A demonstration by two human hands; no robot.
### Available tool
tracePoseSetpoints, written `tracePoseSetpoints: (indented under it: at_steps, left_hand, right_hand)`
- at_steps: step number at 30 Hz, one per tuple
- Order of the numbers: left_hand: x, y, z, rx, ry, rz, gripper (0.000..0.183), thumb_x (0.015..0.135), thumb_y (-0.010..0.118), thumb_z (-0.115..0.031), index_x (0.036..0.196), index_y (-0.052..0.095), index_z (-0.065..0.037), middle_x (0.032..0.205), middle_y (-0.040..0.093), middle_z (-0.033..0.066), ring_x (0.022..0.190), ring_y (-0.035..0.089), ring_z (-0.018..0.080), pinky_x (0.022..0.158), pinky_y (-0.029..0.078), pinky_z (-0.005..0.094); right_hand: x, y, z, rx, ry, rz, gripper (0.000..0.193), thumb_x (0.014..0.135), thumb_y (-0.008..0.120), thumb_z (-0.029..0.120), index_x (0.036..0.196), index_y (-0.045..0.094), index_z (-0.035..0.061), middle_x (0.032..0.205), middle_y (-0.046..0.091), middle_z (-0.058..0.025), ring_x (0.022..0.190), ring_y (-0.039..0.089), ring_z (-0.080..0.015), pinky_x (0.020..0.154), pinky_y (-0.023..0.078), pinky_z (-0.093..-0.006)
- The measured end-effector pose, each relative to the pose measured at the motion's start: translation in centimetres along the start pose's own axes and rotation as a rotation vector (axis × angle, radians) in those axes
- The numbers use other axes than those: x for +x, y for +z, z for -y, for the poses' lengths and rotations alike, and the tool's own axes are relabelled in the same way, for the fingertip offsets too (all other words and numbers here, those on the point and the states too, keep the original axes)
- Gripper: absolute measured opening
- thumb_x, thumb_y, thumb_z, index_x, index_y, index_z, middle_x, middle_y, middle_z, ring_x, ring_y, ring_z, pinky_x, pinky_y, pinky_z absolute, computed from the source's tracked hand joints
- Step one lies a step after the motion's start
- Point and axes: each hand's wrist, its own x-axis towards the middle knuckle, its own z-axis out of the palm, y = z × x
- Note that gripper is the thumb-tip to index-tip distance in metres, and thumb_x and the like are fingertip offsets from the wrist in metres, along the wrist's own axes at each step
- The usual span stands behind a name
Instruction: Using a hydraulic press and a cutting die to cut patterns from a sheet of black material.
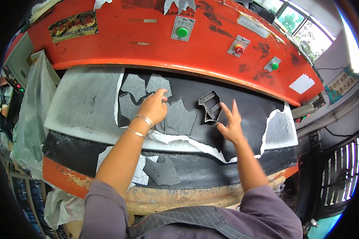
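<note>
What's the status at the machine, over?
Left hand over grey shapes. Right hand beside metal die, contact unclear. Die on black sheet. Loose dark piece lies apart from die.

Daylight is admitted by the window point(310, 36), partly washed out, beyond the far right corner of the pale pad point(81, 105). Dark shade is cast along that pad's far edge, beneath the orange beam point(127, 47). Straight edges are bowed by the fisheye; the picture's corners are blacked out.
</note>
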Motion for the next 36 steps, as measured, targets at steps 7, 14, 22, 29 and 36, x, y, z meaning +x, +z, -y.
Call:
tracePoseSetpoints:
  at_steps: [7,14,22,29,36]
  left_hand:
    - [5.0,7.3,2.0,0.221,0.1,-0.147,0.067,0.083,0.05,-0.004,0.143,0.022,0.007,0.131,0.058,0.0082,0.13,0.044,0.0247,0.114,0.026,0.0408]
    - [5.4,6.5,1.7,0.207,0.065,-0.138,0.071,0.083,0.05,-0.007,0.142,0.017,0.014,0.129,0.06,0.0105,0.125,0.049,0.026,0.113,0.028,0.0383]
    - [5.6,5.3,2.8,0.245,0.132,-0.148,0.07,0.083,0.049,-0.006,0.145,0.02,0.007,0.129,0.06,0.007,0.123,0.049,0.0335,0.113,0.029,0.0382]
    - [5.2,5.2,1.9,0.259,0.201,-0.06,0.07,0.084,0.049,-0.007,0.144,0.018,0.01,0.132,0.056,0.0137,0.128,0.047,0.0293,0.114,0.024,0.042]
    - [2.4,4.5,2.2,0.166,0.038,-0.136,0.066,0.085,0.052,-0.007,0.145,0.025,0.003,0.139,0.049,0.0178,0.133,0.041,0.0313,0.112,0.029,0.0406]
  right_hand:
    - [3.0,6.1,2.0,0.224,0.28,-0.089,0.048,0.069,0.081,0.029,0.103,0.057,0.0046,0.117,0.057,-0.0265,0.127,0.043,-0.0434,0.107,0.031,-0.0481]
    - [8.6,7.3,3.8,0.229,0.064,0.031,0.051,0.071,0.082,0.032,0.107,0.06,0.0035,0.118,0.061,-0.0217,0.131,0.043,-0.0376,0.109,0.031,-0.0486]
    - [7.8,7.4,5.1,0.176,0.028,-0.016,0.05,0.074,0.078,0.035,0.109,0.06,0.0044,0.117,0.062,-0.0178,0.127,0.047,-0.0369,0.109,0.032,-0.0483]
    - [7.5,6.5,4.3,0.129,-0.013,-0.011,0.046,0.075,0.077,0.035,0.106,0.06,0.0054,0.116,0.063,-0.018,0.127,0.047,-0.0364,0.109,0.032,-0.0479]
    - [5.9,3.3,4.5,0.449,0.064,-0.133,0.083,0.069,0.083,0.038,0.134,0.047,0.0009,0.136,0.049,-0.0235,0.131,0.043,-0.0364,0.107,0.036,-0.044]
